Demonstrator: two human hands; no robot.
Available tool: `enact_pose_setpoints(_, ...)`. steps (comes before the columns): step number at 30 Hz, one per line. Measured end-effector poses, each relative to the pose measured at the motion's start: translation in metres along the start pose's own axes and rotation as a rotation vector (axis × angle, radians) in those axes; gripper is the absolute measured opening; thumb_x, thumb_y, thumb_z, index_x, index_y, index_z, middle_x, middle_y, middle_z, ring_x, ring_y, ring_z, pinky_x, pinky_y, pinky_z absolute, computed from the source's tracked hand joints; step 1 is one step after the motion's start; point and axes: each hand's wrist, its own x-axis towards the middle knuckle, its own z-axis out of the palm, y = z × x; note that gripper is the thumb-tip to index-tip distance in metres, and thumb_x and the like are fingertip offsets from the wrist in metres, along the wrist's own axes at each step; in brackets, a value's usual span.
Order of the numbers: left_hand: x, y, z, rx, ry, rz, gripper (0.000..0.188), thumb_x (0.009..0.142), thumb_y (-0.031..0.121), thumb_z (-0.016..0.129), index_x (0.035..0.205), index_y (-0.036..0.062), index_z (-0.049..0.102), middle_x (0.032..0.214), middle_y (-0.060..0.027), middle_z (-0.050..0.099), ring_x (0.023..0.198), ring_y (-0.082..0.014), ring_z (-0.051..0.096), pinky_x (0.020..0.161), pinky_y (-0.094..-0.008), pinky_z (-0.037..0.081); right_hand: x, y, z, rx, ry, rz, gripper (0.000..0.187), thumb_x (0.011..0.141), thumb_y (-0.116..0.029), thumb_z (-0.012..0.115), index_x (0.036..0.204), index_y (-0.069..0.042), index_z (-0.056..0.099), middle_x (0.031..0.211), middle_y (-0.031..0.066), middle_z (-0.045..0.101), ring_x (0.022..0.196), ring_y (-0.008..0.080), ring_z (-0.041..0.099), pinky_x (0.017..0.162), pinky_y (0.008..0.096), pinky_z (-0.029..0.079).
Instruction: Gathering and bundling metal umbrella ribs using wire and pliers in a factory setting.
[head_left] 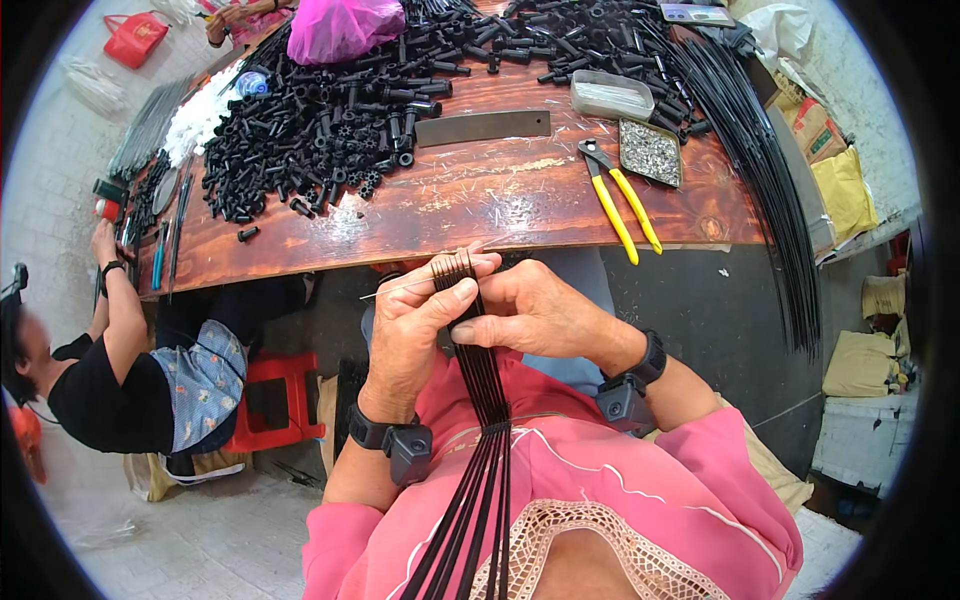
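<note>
In front of my chest, a flat row of thin black rods [480,380] hangs down across my pink top, cinched by a dark band partway along. My left hand [405,320] grips the rods near their upper ends, thumb pressed over them. A fine pale wire [378,293] crosses these ends and sticks out on both sides. From the right, my right hand [545,310] closes on the same rods, thumb on the front just below the left thumb. Its curled fingers hide part of the row, and I cannot make out whether it also pinches the wire.
On the wooden table [560,205] lie yellow-handled pliers [622,205], a tin of small metal pieces [650,152], a plastic box [612,95], a metal bar [483,128] and heaped black plastic parts [300,140]. Long black rods [760,170] overhang its right edge. A co-worker [130,370] sits left.
</note>
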Motion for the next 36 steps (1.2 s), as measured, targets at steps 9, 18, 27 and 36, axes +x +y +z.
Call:
enact_pose_setpoints(9, -0.003, -0.001, 0.0, -0.041, -0.02, -0.034, 0.03, 0.088, 0.004, 0.059, 0.116, -0.0062, 0.063, 0.111, -0.0138, 0.066, 0.105, -0.0173, 0.061, 0.095, -0.0299, 0.046, 0.004, -0.003, 0.009, 0.406, 0.016, 0.101, 0.023, 0.085, -0.015, 0.067, 0.069, 0.0, 0.06, 0.059, -0.0057, 0.046, 0.056, 0.0022, 0.042, 0.049, 0.0207, 0.036)
enact_pose_setpoints(18, -0.018, -0.014, -0.014, -0.387, 0.141, 0.124, 0.047, 0.098, 0.03, 0.053, 0.125, -0.0094, 0.051, 0.114, -0.0196, 0.064, 0.102, -0.0229, 0.064, 0.092, -0.0354, 0.049, 0.002, 0.002, 0.007, 0.443, 0.005, 0.211, 0.021, 0.086, -0.016, 0.067, 0.071, -0.002, 0.063, 0.061, -0.0074, 0.047, 0.053, 0.0017, 0.04, 0.046, 0.0207, 0.034)
enact_pose_setpoints(27, -0.014, -0.012, -0.008, -0.247, 0.167, 0.066, 0.047, 0.102, 0.034, 0.043, 0.123, -0.0071, 0.054, 0.108, -0.0179, 0.066, 0.097, -0.0226, 0.065, 0.087, -0.0331, 0.048, 0.002, 0.006, 0.007, 0.384, -0.009, 0.192, 0.018, 0.089, -0.017, 0.066, 0.101, -0.004, 0.07, 0.07, -0.0064, 0.059, 0.058, 0.0002, 0.05, 0.05, 0.0174, 0.042)
enact_pose_setpoints(36, -0.012, -0.016, -0.002, -0.363, 0.066, 0.07, 0.05, 0.1, 0.032, 0.049, 0.129, -0.0088, 0.048, 0.119, -0.0212, 0.061, 0.109, -0.0262, 0.061, 0.097, -0.0373, 0.047, 0.003, 0.018, 0.011, 0.326, 0.047, 0.06, 0.024, 0.085, -0.015, 0.067, 0.068, 0.0, 0.059, 0.06, -0.0053, 0.046, 0.053, 0.0034, 0.042, 0.047, 0.0226, 0.036)
